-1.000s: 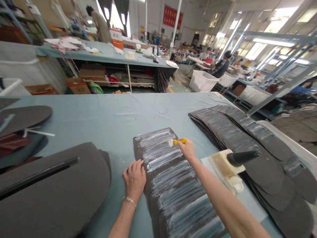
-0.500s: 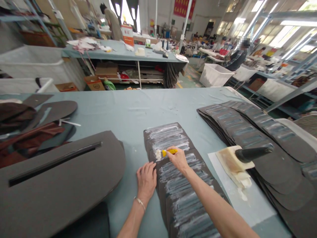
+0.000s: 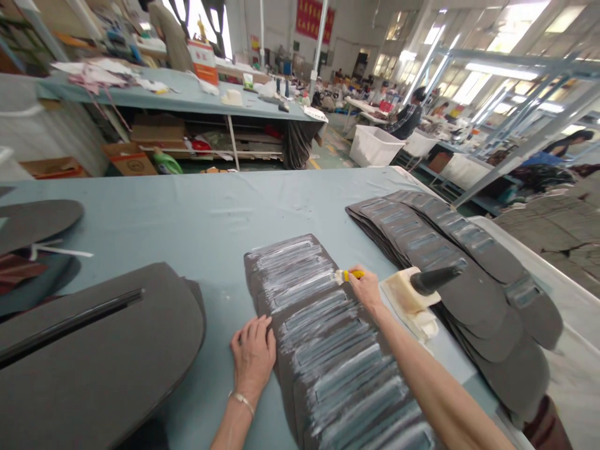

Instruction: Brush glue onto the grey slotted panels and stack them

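A small yellow-handled brush (image 3: 355, 274) is pinched in my right hand (image 3: 367, 289). Its white-smeared bristles rest at the right edge of a dark grey panel row (image 3: 300, 262), made of overlapping pieces with slots ringed by white glue-like streaks. My left hand (image 3: 254, 350) lies with fingers stretched out, its fingertips at the left edge of these panels. Just right of my right hand stands a cream, glue-coated block-like container (image 3: 404, 292) with a black cone-shaped piece (image 3: 435, 279) sticking out sideways. A white sheet is partly visible under it.
Stacked grey slotted panels (image 3: 473, 294) lie on the right of the blue-green table (image 3: 197, 219). A large grey rounded piece with a black zipper-like strip (image 3: 103, 362) fills the left. Beyond are another cluttered table (image 3: 178, 94), a white bin (image 3: 375, 145) and people working.
My right hand has drawn the brush rightward across the panel, from the left part to its right edge. White streaks now run along that path. The whole view has turned right.
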Action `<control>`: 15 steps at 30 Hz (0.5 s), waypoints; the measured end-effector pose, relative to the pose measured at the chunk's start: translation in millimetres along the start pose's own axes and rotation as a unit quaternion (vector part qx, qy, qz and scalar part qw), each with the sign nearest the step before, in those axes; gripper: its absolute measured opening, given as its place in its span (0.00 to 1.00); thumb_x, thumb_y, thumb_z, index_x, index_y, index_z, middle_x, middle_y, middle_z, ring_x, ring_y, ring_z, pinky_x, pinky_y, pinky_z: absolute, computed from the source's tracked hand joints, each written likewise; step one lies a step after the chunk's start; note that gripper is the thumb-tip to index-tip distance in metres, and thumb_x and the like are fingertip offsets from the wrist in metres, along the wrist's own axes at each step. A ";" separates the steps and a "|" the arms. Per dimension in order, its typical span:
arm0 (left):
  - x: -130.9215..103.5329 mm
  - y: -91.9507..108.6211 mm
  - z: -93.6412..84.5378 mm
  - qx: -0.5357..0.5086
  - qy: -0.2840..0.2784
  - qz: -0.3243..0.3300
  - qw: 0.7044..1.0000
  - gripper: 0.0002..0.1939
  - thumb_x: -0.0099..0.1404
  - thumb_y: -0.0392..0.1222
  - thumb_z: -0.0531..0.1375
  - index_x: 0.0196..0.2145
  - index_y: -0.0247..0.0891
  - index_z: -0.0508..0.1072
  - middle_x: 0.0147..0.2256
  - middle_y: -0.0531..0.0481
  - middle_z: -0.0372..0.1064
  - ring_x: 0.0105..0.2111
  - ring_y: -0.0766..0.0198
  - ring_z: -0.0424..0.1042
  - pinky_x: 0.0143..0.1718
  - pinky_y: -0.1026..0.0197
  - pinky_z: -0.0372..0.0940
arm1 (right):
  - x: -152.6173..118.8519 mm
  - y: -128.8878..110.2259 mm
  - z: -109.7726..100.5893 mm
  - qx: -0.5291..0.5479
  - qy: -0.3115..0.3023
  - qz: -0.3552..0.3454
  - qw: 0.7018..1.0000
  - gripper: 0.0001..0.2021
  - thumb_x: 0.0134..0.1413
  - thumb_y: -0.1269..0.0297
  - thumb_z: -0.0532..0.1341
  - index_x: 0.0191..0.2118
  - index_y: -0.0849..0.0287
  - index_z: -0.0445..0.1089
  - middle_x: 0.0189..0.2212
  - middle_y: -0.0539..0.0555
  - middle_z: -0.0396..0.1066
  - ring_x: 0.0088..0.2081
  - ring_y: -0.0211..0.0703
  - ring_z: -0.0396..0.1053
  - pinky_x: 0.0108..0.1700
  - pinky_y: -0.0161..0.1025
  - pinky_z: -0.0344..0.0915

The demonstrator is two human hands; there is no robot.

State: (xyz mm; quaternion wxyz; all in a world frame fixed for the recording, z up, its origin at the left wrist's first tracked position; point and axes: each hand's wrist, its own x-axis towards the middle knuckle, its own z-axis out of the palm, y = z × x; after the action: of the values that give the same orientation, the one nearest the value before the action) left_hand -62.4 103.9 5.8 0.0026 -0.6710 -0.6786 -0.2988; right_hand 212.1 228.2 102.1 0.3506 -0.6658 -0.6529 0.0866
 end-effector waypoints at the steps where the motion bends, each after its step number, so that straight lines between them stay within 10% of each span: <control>1: 0.1 0.2 0.1 0.000 0.002 0.000 1.000 0.14 0.64 0.38 0.51 0.46 0.41 0.69 0.49 0.44 0.69 0.52 0.55 0.63 0.53 0.49 0.52 | -4.2 -7.2 1.2 0.008 0.007 -0.008 1.000 0.10 0.49 0.62 0.55 0.29 0.58 0.72 0.22 0.50 0.69 0.25 0.39 0.63 0.31 0.33 0.57; 8: -0.9 -2.3 3.9 -0.001 -0.001 0.003 1.000 0.13 0.65 0.39 0.51 0.46 0.41 0.69 0.48 0.44 0.69 0.52 0.55 0.63 0.53 0.49 0.52 | -85.9 -93.6 58.9 0.175 -0.148 -0.089 0.969 0.09 0.50 0.64 0.55 0.32 0.56 0.73 0.26 0.48 0.72 0.27 0.36 0.67 0.32 0.30 0.60; 15: -1.8 0.4 1.7 0.000 -0.004 -0.010 1.000 0.14 0.64 0.39 0.51 0.46 0.42 0.69 0.49 0.44 0.68 0.53 0.54 0.62 0.53 0.48 0.51 | -34.4 -14.3 10.7 0.142 -0.094 0.089 0.981 0.10 0.46 0.60 0.56 0.32 0.58 0.72 0.13 0.45 0.63 0.16 0.36 0.62 0.21 0.31 0.57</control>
State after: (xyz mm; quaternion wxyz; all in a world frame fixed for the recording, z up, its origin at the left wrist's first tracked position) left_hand -61.2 103.0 3.8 -0.0035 -0.6655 -0.6853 -0.2958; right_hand 189.9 198.6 90.7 0.3699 -0.6533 -0.6023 0.2713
